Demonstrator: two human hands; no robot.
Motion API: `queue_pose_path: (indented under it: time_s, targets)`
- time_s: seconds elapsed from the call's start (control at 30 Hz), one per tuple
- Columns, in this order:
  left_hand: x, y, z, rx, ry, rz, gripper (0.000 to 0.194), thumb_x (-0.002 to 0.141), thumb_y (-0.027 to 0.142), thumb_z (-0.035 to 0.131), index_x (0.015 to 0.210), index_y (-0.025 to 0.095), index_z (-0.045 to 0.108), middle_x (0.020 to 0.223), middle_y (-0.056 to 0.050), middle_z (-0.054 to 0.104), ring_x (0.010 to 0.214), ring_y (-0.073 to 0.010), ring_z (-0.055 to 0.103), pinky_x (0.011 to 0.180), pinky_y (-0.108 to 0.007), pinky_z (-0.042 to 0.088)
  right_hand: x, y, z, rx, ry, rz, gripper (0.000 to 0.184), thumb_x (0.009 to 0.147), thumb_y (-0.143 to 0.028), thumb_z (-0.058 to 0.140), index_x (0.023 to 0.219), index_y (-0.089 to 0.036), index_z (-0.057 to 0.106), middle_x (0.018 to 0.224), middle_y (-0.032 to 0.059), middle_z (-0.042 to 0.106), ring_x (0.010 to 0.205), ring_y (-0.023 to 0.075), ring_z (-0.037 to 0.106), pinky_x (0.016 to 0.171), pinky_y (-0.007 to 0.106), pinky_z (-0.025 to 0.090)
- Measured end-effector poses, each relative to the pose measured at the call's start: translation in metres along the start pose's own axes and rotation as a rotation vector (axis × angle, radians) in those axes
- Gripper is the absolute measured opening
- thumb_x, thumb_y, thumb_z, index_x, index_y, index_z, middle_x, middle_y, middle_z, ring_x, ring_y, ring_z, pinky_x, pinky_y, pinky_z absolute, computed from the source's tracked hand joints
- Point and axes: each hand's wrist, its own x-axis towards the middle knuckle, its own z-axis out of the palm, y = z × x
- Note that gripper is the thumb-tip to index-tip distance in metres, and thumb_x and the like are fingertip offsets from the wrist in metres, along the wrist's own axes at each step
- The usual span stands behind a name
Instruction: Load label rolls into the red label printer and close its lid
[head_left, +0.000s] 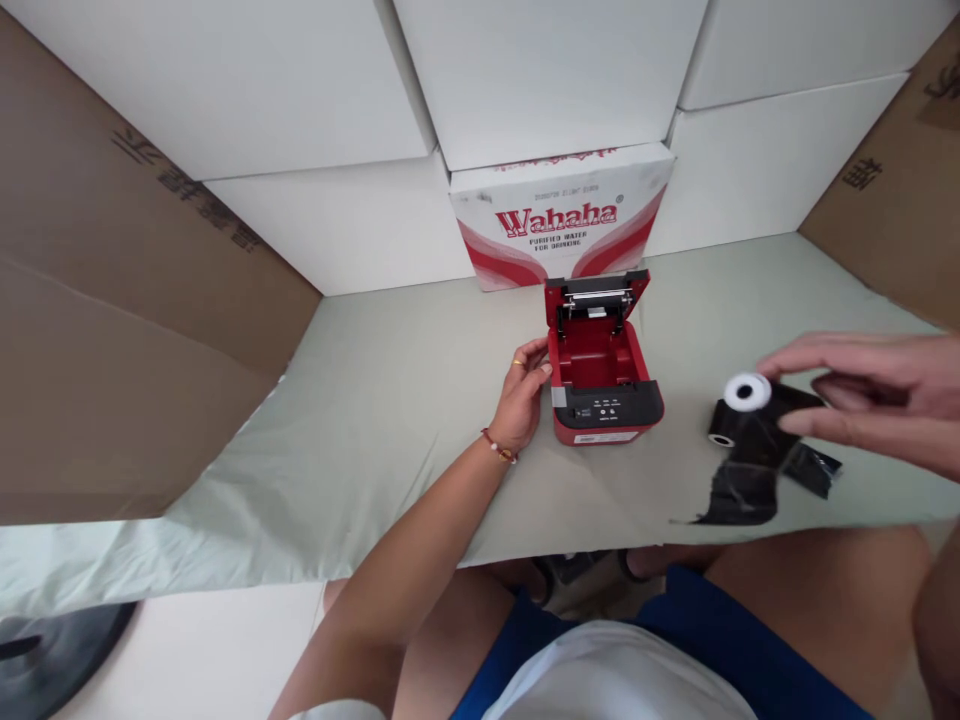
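A small red thermal printer (607, 437) with a black front panel stands on the cloth, its lid (598, 300) raised and its inside bay showing no roll. My left hand (523, 393) holds the printer's left side, thumb in front and fingers farther back. To the right of the printer, my right hand (840, 390) grips a paper roll (748, 392) with a white end and dark core hole, partly covered in black wrapping. Torn black wrapping (742, 492) hangs below it. Beneath, a second black-wrapped roll (721, 438) rests on the cloth, partly hidden by the held one.
A white and red Wahaha carton (559, 225) leans behind the printer against white boxes (555, 75). Brown cardboard (112, 330) walls the left side, and more cardboard (885, 190) the right. Pale green cloth (390, 430) covers the table. Black wrapping (817, 470) lies at right.
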Motion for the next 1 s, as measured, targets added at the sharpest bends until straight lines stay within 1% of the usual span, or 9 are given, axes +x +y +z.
queue_pose_path:
  time_s: [0.13, 0.2, 0.27, 0.4, 0.57, 0.67, 0.8, 0.9, 1.0]
  targets:
    - [-0.005, 0.001, 0.001, 0.207, 0.146, 0.134, 0.045, 0.095, 0.060, 0.071, 0.126, 0.028, 0.063, 0.139, -0.008, 0.063, 0.134, -0.0269, 0.059, 0.119, -0.046, 0.044, 0.009, -0.023, -0.017, -0.011, 0.040, -0.002, 0.046, 0.097, -0.041, 0.068, 0.141, -0.025, 0.068, 0.126, 0.0120, 0.072, 0.105, 0.0286, 0.070, 0.082, 0.036, 0.052]
    - [-0.012, 0.008, 0.004, 0.370, 0.222, 0.271, 0.041, 0.099, 0.061, 0.064, 0.124, 0.028, 0.064, 0.134, -0.008, 0.061, 0.126, -0.0267, 0.060, 0.115, -0.046, 0.046, 0.015, -0.039, -0.021, -0.021, 0.061, 0.004, 0.043, 0.099, -0.035, 0.064, 0.141, -0.025, 0.068, 0.129, 0.0121, 0.072, 0.103, 0.0276, 0.071, 0.081, 0.035, 0.052]
    - [-0.022, 0.016, 0.008, 0.527, 0.236, 0.448, 0.038, 0.103, 0.059, 0.059, 0.122, 0.027, 0.066, 0.127, -0.009, 0.060, 0.121, -0.0276, 0.059, 0.111, -0.046, 0.046, 0.023, -0.055, -0.022, -0.044, 0.061, 0.019, 0.040, 0.101, -0.029, 0.058, 0.139, -0.023, 0.068, 0.132, 0.0124, 0.071, 0.101, 0.0272, 0.072, 0.077, 0.035, 0.051]
    - [-0.043, 0.028, 0.017, 0.726, 0.059, 0.699, 0.035, 0.101, 0.054, 0.059, 0.122, 0.028, 0.071, 0.116, -0.011, 0.063, 0.112, -0.0314, 0.060, 0.103, -0.051, 0.046, 0.039, -0.075, -0.020, -0.112, -0.023, 0.033, 0.037, 0.101, -0.022, 0.051, 0.132, -0.020, 0.072, 0.133, 0.0151, 0.073, 0.100, 0.0303, 0.074, 0.071, 0.037, 0.049]
    - [-0.052, 0.023, 0.021, 0.844, -0.182, 0.733, 0.035, 0.086, 0.050, 0.077, 0.115, 0.031, 0.076, 0.106, -0.009, 0.072, 0.105, -0.0345, 0.064, 0.102, -0.056, 0.041, 0.060, -0.076, -0.016, -0.132, -0.108, 0.037, 0.039, 0.095, -0.015, 0.054, 0.127, -0.020, 0.075, 0.119, 0.0154, 0.080, 0.102, 0.0308, 0.076, 0.073, 0.036, 0.050]
    - [-0.051, 0.022, 0.021, 0.882, -0.236, 0.763, 0.031, 0.088, 0.038, 0.073, 0.118, 0.033, 0.076, 0.104, -0.007, 0.074, 0.104, -0.0336, 0.067, 0.101, -0.055, 0.040, 0.071, -0.075, -0.013, -0.115, -0.124, 0.022, 0.035, 0.095, -0.014, 0.056, 0.122, -0.019, 0.078, 0.113, 0.0169, 0.082, 0.103, 0.0310, 0.077, 0.079, 0.036, 0.053]
    - [-0.050, 0.027, 0.027, 1.010, -0.242, 0.982, 0.038, 0.092, 0.027, 0.067, 0.130, 0.032, 0.071, 0.104, -0.005, 0.076, 0.104, -0.0289, 0.069, 0.099, -0.048, 0.042, 0.071, -0.070, -0.012, -0.074, -0.126, -0.048, 0.033, 0.099, -0.016, 0.054, 0.121, -0.014, 0.078, 0.115, 0.0187, 0.082, 0.108, 0.0318, 0.077, 0.089, 0.040, 0.056]
    - [-0.051, 0.033, 0.033, 1.144, -0.173, 1.111, 0.039, 0.095, 0.024, 0.065, 0.134, 0.026, 0.066, 0.102, -0.005, 0.077, 0.103, -0.0243, 0.070, 0.100, -0.044, 0.044, 0.051, -0.057, -0.018, 0.175, -0.061, -0.192, 0.028, 0.101, -0.024, 0.060, 0.119, -0.020, 0.080, 0.125, 0.0104, 0.081, 0.114, 0.0278, 0.076, 0.099, 0.038, 0.058]
    - [-0.051, 0.035, 0.036, 1.181, -0.163, 1.184, 0.034, 0.096, 0.022, 0.062, 0.129, 0.023, 0.066, 0.098, -0.005, 0.076, 0.102, -0.0220, 0.069, 0.099, -0.041, 0.046, 0.027, -0.035, -0.028, 0.629, 0.150, -0.187, 0.024, 0.101, -0.040, 0.065, 0.109, -0.026, 0.083, 0.106, 0.0042, 0.084, 0.091, 0.0228, 0.079, 0.083, 0.036, 0.065]
